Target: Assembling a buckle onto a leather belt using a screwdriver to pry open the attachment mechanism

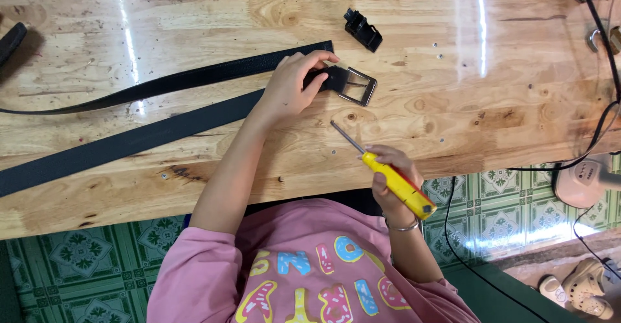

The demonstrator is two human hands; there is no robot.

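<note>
My left hand (294, 84) presses down on the end of a black belt (149, 132) where a silver metal buckle (358, 85) is attached, on a glossy wooden table (453, 103). My right hand (391, 177) grips a yellow-handled screwdriver (396, 182), its metal tip pointing up and left toward the buckle but a short way off it. A second black belt (174, 80) lies parallel just behind the first.
A small black clip part (362, 30) lies beyond the buckle. Tiny screws (439, 51) are scattered on the wood. Black cables (605, 122) run down the right side past a pink device (582, 181). Green patterned floor tiles and sandals (582, 290) lie below.
</note>
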